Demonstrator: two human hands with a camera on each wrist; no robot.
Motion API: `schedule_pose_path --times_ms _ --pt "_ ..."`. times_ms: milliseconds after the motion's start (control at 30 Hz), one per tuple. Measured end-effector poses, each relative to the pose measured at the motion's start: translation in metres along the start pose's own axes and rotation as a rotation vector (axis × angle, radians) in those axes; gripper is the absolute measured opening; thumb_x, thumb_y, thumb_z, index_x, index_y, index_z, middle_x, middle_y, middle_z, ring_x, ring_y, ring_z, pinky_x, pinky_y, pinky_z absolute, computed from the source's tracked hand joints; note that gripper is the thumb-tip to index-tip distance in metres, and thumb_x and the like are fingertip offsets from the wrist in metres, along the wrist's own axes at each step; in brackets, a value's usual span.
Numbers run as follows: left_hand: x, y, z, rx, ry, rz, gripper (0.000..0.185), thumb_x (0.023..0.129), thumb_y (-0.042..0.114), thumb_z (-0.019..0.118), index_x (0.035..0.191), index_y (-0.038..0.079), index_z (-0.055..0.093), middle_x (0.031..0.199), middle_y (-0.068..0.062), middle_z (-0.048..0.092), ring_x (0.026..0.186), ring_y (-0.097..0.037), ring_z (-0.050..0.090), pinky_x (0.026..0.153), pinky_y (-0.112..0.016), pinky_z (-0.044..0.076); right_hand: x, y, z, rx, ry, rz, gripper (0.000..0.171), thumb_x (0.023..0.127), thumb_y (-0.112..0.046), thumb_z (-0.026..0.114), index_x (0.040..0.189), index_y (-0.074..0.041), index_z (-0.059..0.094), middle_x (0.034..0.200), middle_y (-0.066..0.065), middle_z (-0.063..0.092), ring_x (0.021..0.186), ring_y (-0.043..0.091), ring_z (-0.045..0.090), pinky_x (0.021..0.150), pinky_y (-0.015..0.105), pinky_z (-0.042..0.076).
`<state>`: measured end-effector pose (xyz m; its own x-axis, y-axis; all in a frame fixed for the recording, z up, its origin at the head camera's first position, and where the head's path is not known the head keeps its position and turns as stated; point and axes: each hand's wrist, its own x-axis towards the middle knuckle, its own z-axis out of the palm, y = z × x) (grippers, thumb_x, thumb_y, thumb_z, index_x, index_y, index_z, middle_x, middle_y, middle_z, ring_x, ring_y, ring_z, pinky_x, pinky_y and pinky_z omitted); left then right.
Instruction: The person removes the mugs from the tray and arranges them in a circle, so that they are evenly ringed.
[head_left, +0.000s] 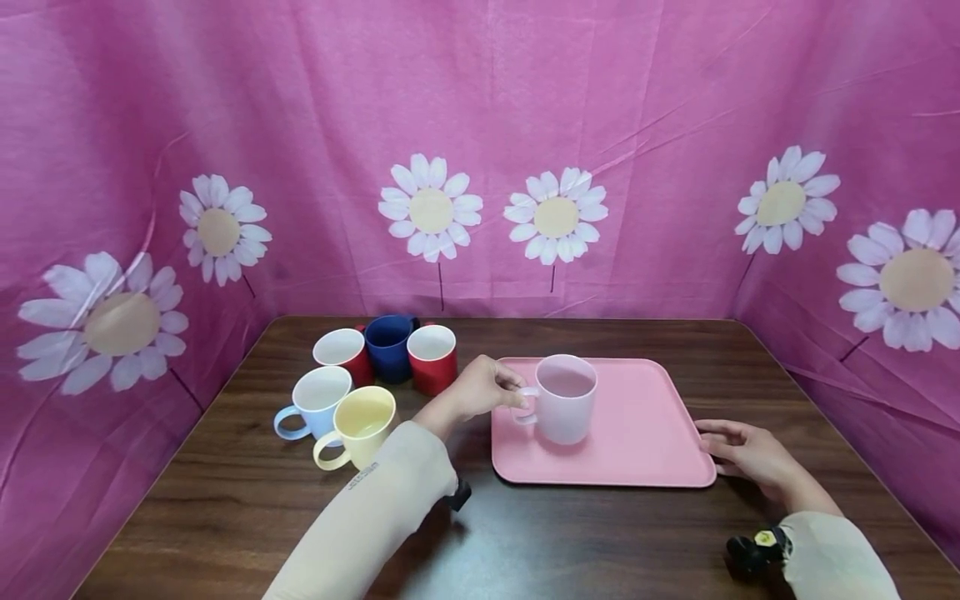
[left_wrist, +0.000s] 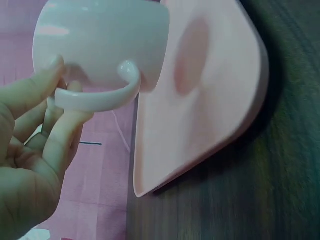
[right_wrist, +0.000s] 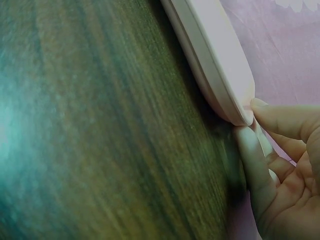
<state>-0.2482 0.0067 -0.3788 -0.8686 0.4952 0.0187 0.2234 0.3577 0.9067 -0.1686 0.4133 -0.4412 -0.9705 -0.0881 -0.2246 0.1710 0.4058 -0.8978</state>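
Note:
My left hand point(head_left: 480, 388) pinches the handle of a pale pink mug point(head_left: 568, 404) between thumb and fingers. The mug is upright over the left half of a pink rectangular tray point(head_left: 637, 425). In the left wrist view, a gap shows between the mug's base and its dark shadow on the tray. At the tray's right edge, near the front corner, my right hand point(head_left: 757, 458) grips the rim. The right wrist view shows its thumb on the rim's upper side and a finger point(right_wrist: 250, 155) at the underside.
Left of the tray stand a yellow mug point(head_left: 366, 421), a light blue mug point(head_left: 318, 396), a dark blue mug point(head_left: 390, 346) and two red mugs with white insides, one on the left point(head_left: 352, 358) and one on the right point(head_left: 435, 367). A pink flowered cloth point(head_left: 480, 100) hangs around the wooden table point(head_left: 570, 542).

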Motion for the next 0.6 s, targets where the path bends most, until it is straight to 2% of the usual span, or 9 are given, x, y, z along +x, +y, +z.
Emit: schedule_pose_path --times_ms 167,367,467,600 --pt "-0.014 0.003 -0.002 0.018 0.084 0.02 0.013 0.075 0.004 0.08 0.087 0.0 0.075 0.071 -0.002 0.067 0.066 -0.011 0.053 0.056 -0.022 0.045 0.001 0.002 -0.001 0.002 -0.001 -0.001 0.057 0.095 -0.013 0.06 0.133 0.02 0.034 0.12 0.026 0.057 0.088 0.005 0.062 0.076 0.034 0.054" --pt "-0.036 0.006 -0.001 0.005 0.199 0.053 0.015 0.074 0.0 0.079 0.087 -0.004 0.074 0.069 -0.006 0.067 0.06 -0.008 0.053 0.053 -0.02 0.045 0.002 0.003 -0.001 0.011 -0.007 -0.001 0.057 0.095 -0.013 0.06 0.134 0.019 0.034 0.119 0.025 0.058 0.088 0.006 0.062 0.076 0.034 0.054" --pt "-0.048 0.007 0.0 -0.015 0.242 0.03 0.017 0.075 0.0 0.079 0.089 -0.004 0.073 0.07 -0.006 0.067 0.061 -0.009 0.055 0.054 -0.022 0.048 0.002 0.002 0.0 0.011 -0.004 -0.002 0.057 0.095 -0.013 0.06 0.133 0.02 0.034 0.118 0.024 0.058 0.088 0.005 0.062 0.076 0.034 0.054" --pt "-0.062 0.005 -0.002 0.023 0.316 0.0 0.016 0.075 0.004 0.08 0.09 0.0 0.075 0.07 -0.004 0.067 0.063 -0.013 0.058 0.055 -0.025 0.05 0.002 0.002 0.0 0.009 0.003 0.001 0.058 0.094 -0.013 0.061 0.133 0.02 0.033 0.118 0.024 0.059 0.088 0.004 0.061 0.076 0.034 0.054"
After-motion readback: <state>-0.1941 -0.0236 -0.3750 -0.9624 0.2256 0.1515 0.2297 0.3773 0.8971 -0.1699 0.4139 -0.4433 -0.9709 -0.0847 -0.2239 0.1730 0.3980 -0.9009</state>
